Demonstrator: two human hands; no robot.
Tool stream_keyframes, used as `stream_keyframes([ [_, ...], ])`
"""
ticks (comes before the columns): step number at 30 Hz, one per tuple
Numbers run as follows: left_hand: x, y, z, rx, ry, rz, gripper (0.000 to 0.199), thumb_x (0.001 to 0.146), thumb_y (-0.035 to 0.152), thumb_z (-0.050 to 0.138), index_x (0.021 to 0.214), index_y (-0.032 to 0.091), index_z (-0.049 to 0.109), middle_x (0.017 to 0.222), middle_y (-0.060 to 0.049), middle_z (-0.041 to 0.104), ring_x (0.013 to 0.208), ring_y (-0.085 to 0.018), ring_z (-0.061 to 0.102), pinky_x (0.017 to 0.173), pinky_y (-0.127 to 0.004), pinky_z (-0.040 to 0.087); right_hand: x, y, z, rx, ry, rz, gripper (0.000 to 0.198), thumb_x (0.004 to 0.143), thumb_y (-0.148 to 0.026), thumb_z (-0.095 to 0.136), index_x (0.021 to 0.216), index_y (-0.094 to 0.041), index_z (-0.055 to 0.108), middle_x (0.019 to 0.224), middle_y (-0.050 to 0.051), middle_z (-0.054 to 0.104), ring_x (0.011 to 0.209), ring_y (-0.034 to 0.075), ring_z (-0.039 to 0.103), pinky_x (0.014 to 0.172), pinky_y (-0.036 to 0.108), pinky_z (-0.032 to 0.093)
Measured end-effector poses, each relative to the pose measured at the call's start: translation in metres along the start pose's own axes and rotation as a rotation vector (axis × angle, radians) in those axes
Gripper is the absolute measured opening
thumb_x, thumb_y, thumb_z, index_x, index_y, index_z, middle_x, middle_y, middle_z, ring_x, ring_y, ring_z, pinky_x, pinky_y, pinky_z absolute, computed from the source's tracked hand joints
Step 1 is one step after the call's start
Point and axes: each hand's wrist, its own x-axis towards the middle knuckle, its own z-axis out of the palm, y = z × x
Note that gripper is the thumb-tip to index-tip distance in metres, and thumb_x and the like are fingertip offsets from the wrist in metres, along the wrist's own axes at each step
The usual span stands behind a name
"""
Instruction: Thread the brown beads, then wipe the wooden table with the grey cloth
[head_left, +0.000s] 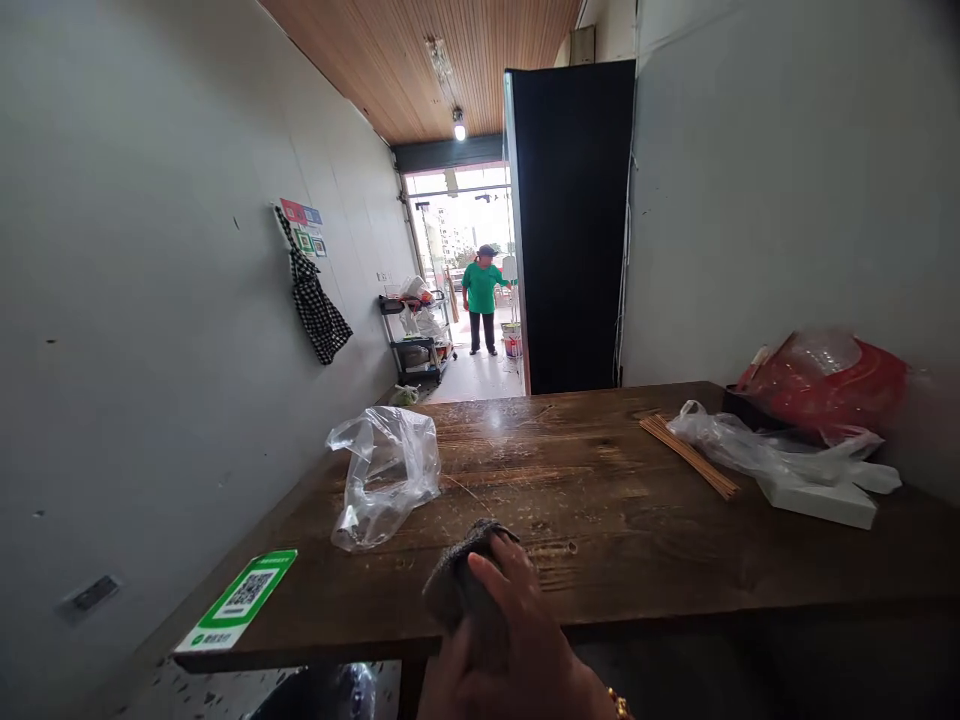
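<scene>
A dark grey cloth point(469, 590) is bunched at the near edge of the brown wooden table. My right hand point(521, 610), a gold-coloured bracelet at its wrist, is closed on the cloth's right side. Blurred by motion, my left hand point(454, 665) is at the lower end of the cloth, its fingers against it and partly hidden. Left of the cloth, a crumpled transparent plastic bag point(405, 480) lies on the wooden table point(540, 510).
A green QR-code card point(244, 595) lies at the table's left corner. To the right are thin brown sticks point(690, 458), a white plastic bag point(757, 450), a white box point(821, 503) and a red bag point(847, 385). A person point(481, 290) stands by the doorway, near a cart point(416, 340).
</scene>
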Motion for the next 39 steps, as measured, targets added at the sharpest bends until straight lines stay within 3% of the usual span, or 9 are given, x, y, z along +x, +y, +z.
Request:
stream_keyframes([
  [4, -0.004, -0.004, 0.022, -0.041, -0.115, 0.024, 0.082, 0.064, 0.070, 0.065, 0.141, 0.047, 0.046, 0.136, -0.001, 0.060, 0.123, -0.038, 0.057, 0.088, -0.053, 0.055, -0.001, 0.019, -0.022, 0.048, 0.130, 0.077, 0.059, 0.084, -0.039, 0.065, 0.139, -0.031, 0.047, 0.139, 0.010, 0.056, 0.125, 0.028, 0.056, 0.100, 0.043, 0.051],
  [8, 0.011, 0.011, 0.020, 0.006, -0.244, 0.088, 0.084, 0.069, 0.056, 0.074, 0.144, 0.034, 0.045, 0.143, -0.012, 0.053, 0.113, -0.035, 0.063, 0.096, -0.050, 0.050, 0.004, 0.035, -0.069, -0.100, 0.222, 0.307, 0.055, 0.090, -0.039, 0.056, 0.142, -0.032, 0.042, 0.136, 0.007, 0.059, 0.121, 0.025, 0.060, 0.098, 0.041, 0.052],
  [11, 0.039, 0.026, -0.003, 0.138, -0.074, 0.130, 0.069, 0.073, 0.054, 0.072, 0.133, 0.024, 0.056, 0.124, -0.016, 0.065, 0.098, -0.029, 0.068, 0.090, -0.042, 0.052, -0.004, 0.063, -0.112, -0.326, 0.261, 0.401, 0.062, 0.089, -0.046, 0.054, 0.147, -0.034, 0.035, 0.139, 0.007, 0.056, 0.121, 0.027, 0.059, 0.097, 0.044, 0.052],
  [13, 0.060, 0.031, -0.020, 0.217, 0.083, 0.170, 0.067, 0.070, 0.056, 0.073, 0.123, 0.018, 0.060, 0.108, -0.015, 0.069, 0.089, -0.027, 0.070, 0.082, -0.040, 0.054, -0.020, 0.091, -0.135, -0.505, 0.258, 0.370, 0.064, 0.090, -0.048, 0.052, 0.149, -0.032, 0.034, 0.142, 0.009, 0.052, 0.127, 0.029, 0.053, 0.102, 0.048, 0.047],
  [16, 0.087, 0.028, -0.040, 0.338, 0.191, 0.236, 0.064, 0.069, 0.055, 0.071, 0.118, 0.015, 0.060, 0.101, -0.013, 0.069, 0.086, -0.026, 0.069, 0.077, -0.039, 0.055, -0.053, 0.132, -0.153, -0.779, 0.069, 0.374, 0.070, 0.083, -0.055, 0.058, 0.146, -0.031, 0.042, 0.149, 0.013, 0.044, 0.135, 0.039, 0.042, 0.101, 0.056, 0.044],
  [21, 0.117, 0.015, -0.052, 0.512, 0.156, 0.296, 0.054, 0.074, 0.048, 0.066, 0.115, 0.014, 0.061, 0.103, -0.013, 0.067, 0.082, -0.025, 0.069, 0.079, -0.042, 0.054, -0.086, 0.157, -0.150, -0.890, -0.156, 0.411, 0.067, 0.089, -0.060, 0.049, 0.150, -0.038, 0.032, 0.160, 0.008, 0.027, 0.143, 0.041, 0.028, 0.103, 0.058, 0.040],
  [27, 0.130, 0.000, -0.056, 0.556, 0.145, 0.329, 0.047, 0.077, 0.047, 0.061, 0.110, 0.012, 0.064, 0.096, -0.011, 0.069, 0.088, -0.025, 0.067, 0.085, -0.043, 0.053, -0.074, 0.152, -0.150, -0.919, -0.279, 0.460, 0.065, 0.093, -0.063, 0.038, 0.152, -0.042, 0.022, 0.163, 0.006, 0.016, 0.145, 0.041, 0.022, 0.107, 0.060, 0.033],
  [31, 0.126, -0.003, -0.058, 0.538, 0.132, 0.328, 0.045, 0.080, 0.043, 0.061, 0.114, 0.014, 0.063, 0.098, -0.010, 0.070, 0.087, -0.023, 0.067, 0.083, -0.041, 0.054, -0.044, 0.166, -0.138, -0.913, -0.355, 0.517, 0.066, 0.092, -0.064, 0.037, 0.152, -0.043, 0.021, 0.164, 0.007, 0.013, 0.146, 0.041, 0.020, 0.109, 0.061, 0.029],
  [39, 0.113, 0.003, -0.053, 0.676, 0.088, 0.388, 0.033, 0.088, 0.036, 0.056, 0.114, 0.016, 0.062, 0.102, -0.009, 0.067, 0.088, -0.021, 0.065, 0.082, -0.038, 0.053, 0.056, 0.205, -0.082, -0.839, -0.498, 0.662, 0.068, 0.091, -0.069, 0.034, 0.152, -0.046, 0.015, 0.165, 0.004, 0.001, 0.147, 0.043, 0.011, 0.111, 0.062, 0.021],
])
